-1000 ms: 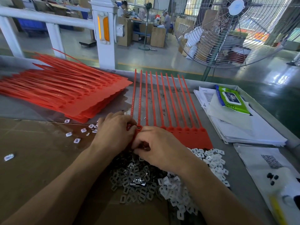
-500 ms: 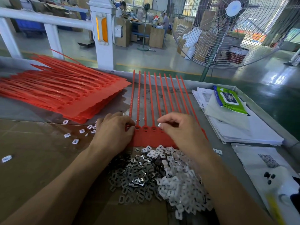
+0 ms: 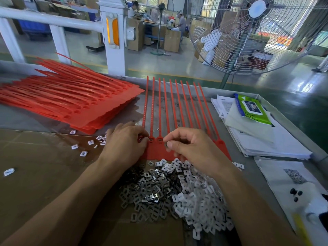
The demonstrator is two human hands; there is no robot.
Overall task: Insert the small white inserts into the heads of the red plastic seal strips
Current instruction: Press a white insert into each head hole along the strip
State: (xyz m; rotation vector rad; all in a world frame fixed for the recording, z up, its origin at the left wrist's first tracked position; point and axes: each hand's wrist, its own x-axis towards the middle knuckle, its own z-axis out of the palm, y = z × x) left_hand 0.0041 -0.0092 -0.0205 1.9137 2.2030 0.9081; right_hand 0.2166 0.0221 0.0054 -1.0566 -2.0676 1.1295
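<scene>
Red seal strips (image 3: 160, 148) lie as one joined comb mid-worktop, tails pointing to the far edge, heads toward the person. Left hand (image 3: 124, 144) rests on the comb's left end, fingers curled at the first head, pinning it down. Right hand (image 3: 188, 146) hovers just over the heads, thumb and forefinger closed narrow as if pinching an insert; can't tell if one is actually between them. Pile of white inserts (image 3: 191, 190) sits at the near edge, touching the heads, so resupply is right there. A few strays (image 3: 83, 144) lie toward the left edge. To do this step well, I'd say: keep the left hand flat so the comb can't skate, square the insert to the socket before pressing, push straight down, work left to right.
</scene>
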